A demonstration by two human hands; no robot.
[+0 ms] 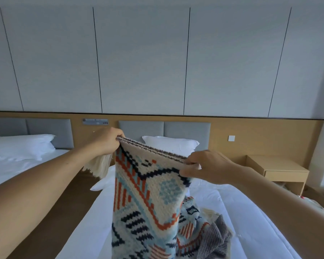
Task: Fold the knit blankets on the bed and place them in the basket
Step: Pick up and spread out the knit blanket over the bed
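The white bed (241, 221) runs away from the person, and above it hangs the patterned knit blanket (148, 193), doubled over and lifted off the sheet, apparently so that its layers fall straight and the edges can be matched for the next fold. Its lower end lies bunched on the mattress and is cut off at the bottom of the view. The left hand (106, 140) pinches one top corner and the right hand (204, 165) the other, drawing the upper edge taut, a cream fringe (99, 165) dangles below the left, and no basket shows.
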